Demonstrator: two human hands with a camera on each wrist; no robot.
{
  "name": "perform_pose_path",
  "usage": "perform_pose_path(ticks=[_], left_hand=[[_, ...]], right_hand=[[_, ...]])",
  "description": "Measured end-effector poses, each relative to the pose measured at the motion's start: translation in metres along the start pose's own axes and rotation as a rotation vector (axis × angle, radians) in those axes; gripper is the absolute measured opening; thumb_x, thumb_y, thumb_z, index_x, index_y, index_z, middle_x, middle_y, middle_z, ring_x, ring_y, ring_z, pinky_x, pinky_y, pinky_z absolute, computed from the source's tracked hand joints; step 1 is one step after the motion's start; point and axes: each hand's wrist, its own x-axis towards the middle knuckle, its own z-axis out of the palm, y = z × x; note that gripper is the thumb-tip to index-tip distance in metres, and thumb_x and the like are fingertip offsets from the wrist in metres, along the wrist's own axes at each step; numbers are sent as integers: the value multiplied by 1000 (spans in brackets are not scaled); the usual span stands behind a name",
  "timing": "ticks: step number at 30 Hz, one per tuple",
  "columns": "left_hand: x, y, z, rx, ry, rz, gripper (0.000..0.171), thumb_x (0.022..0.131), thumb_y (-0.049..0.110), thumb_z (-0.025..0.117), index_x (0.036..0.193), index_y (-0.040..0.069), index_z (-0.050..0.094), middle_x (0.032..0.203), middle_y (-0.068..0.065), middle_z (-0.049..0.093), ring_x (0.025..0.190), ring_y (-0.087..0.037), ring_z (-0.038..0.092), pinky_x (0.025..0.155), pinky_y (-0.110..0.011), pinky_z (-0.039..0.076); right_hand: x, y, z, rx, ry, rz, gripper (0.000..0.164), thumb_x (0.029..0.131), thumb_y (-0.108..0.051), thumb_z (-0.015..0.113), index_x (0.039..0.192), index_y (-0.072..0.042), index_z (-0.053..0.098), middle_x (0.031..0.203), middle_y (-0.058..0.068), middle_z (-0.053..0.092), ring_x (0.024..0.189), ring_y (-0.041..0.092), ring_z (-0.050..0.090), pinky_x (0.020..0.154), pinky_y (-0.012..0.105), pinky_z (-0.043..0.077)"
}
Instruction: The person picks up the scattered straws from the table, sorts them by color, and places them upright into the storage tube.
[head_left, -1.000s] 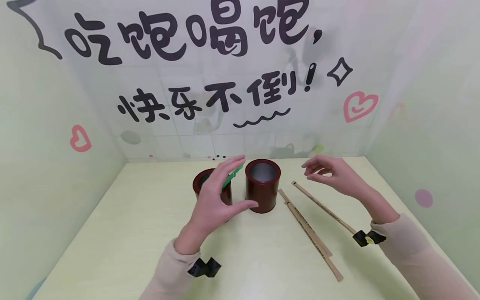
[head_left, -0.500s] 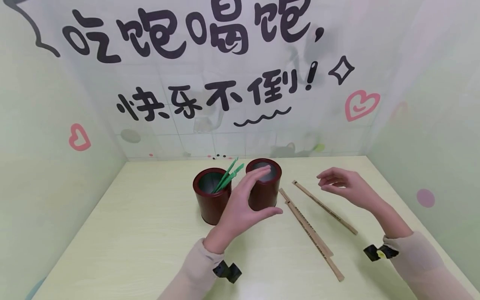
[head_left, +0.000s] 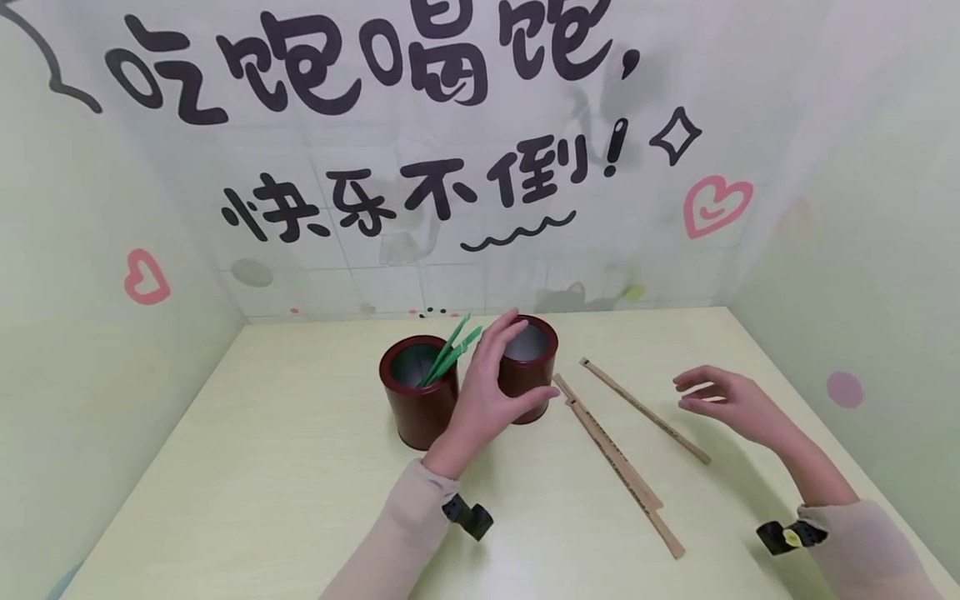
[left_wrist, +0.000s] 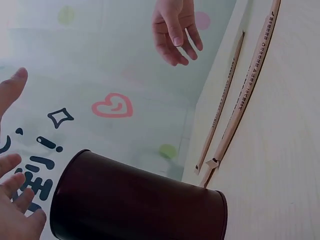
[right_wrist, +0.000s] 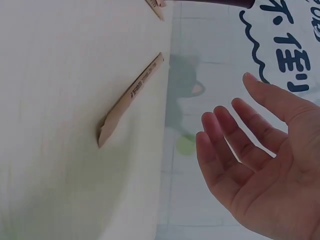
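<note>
In the head view, my left hand is held in front of the right dark red can, thumb and fingers spread wide apart. The left wrist view shows the fingers clear of that can's wall. Beside it stands another dark red can, with several thin green sticks leaning out of its mouth. My right hand hovers at the right with loosely bent fingers, and nothing is in it. Nearest to it lies one slim brown paper-wrapped stick, printed with small text.
More brown paper-wrapped sticks lie side by side, slanting across the pale tabletop towards the front right. A back wall with large black lettering and side walls enclose the table.
My left hand has moved right, from in front of the left can to the right can, uncovering the green sticks. My right hand has drawn back to the right and nearer.
</note>
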Motion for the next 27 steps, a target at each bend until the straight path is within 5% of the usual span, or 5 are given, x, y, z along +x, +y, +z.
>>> perform_pose_path(ticks=[3, 15, 20, 27], left_hand=[[4, -5, 3, 4, 6, -18, 84, 78, 28, 86, 150, 16, 42, 164, 6, 26, 149, -22, 30, 111, -56, 44], [14, -18, 11, 41, 108, -106, 96, 79, 41, 84, 155, 19, 29, 167, 0, 15, 153, -33, 21, 115, -60, 37], [14, -23, 13, 37, 131, -177, 112, 76, 50, 84, 159, 16, 17, 168, -4, 6, 156, -31, 11, 119, -59, 32], [14, -29, 17, 3, 132, -322, 113, 77, 41, 86, 159, 15, 12, 163, -11, 24, 148, -32, 30, 113, -55, 42]], right_hand=[[-3, 9, 1, 3, -43, 62, 34, 94, -15, 68, 122, 4, 62, 113, 21, 68, 92, -7, 63, 75, 19, 57], [-16, 37, 8, 167, -281, 204, 42, 91, -7, 69, 118, 18, 49, 90, 11, 63, 74, 3, 60, 64, 24, 56], [-16, 35, 13, 58, -286, 240, 40, 83, -14, 79, 107, 9, 56, 80, 4, 58, 68, 5, 53, 59, 22, 48], [-13, 33, 17, -83, -289, 274, 17, 82, -9, 79, 84, -2, 64, 75, 1, 60, 66, 8, 52, 57, 21, 45]])
